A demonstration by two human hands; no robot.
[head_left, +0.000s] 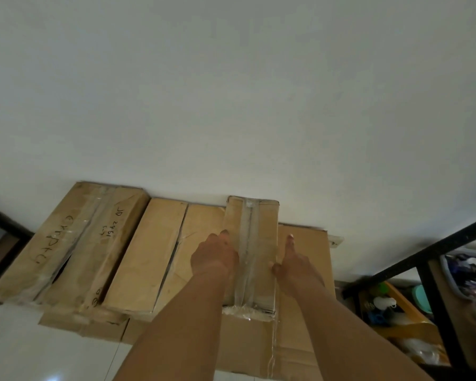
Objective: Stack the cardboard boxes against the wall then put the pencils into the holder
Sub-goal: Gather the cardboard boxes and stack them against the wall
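Observation:
A narrow taped cardboard box (252, 243) lies on top of a larger flat box (302, 270) whose far edge meets the white wall (231, 92). My left hand (215, 257) presses flat against the narrow box's left side. On its right side rests my right hand (291, 262), thumb on the box edge. Together they clasp the box between them. Left of it lie a plain box (146, 257) and a box with handwriting (66, 243), both against the wall. No pencils or holder are in view.
A black metal shelf frame (423, 257) stands at the right, with an orange bin (407, 314) of small items and a grey basket (467, 273) behind it. Another dark frame (0, 224) sits at the far left. White floor tiles (39, 347) lie in front.

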